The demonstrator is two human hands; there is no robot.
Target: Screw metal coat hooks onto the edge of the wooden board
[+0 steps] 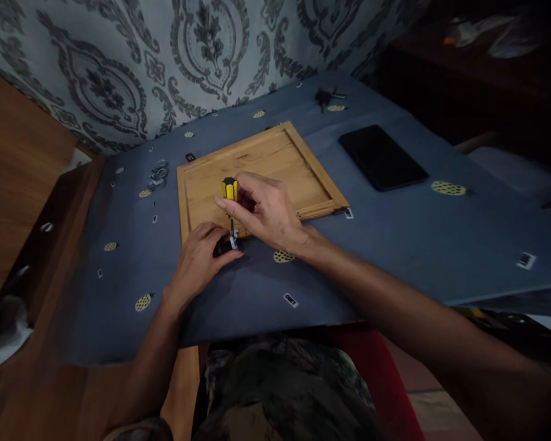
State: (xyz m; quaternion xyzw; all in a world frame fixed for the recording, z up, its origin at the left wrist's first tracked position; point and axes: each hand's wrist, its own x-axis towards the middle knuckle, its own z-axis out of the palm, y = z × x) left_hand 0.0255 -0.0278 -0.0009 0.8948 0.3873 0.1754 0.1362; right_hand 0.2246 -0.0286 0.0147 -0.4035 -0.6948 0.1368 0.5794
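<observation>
A screwdriver [229,188] with a yellow and black handle stands nearly upright in my right hand [269,208], which is closed around it. The tip of its shaft meets a small shiny metal fitting [234,239] at the near edge of a framed wooden panel [248,147]. My left hand [199,257] pinches that fitting between thumb and fingers, low against the table. Its exact kind is partly hidden by the fingers. The panel lies flat, its recessed face up.
Patterned blue cloth covers the table [395,245]. A black tablet [382,157] lies right of the panel, and a bunch of keys [326,98] sits farther back. Small metal pieces [158,174] lie to the left. A patterned curtain [202,55] hangs behind the table.
</observation>
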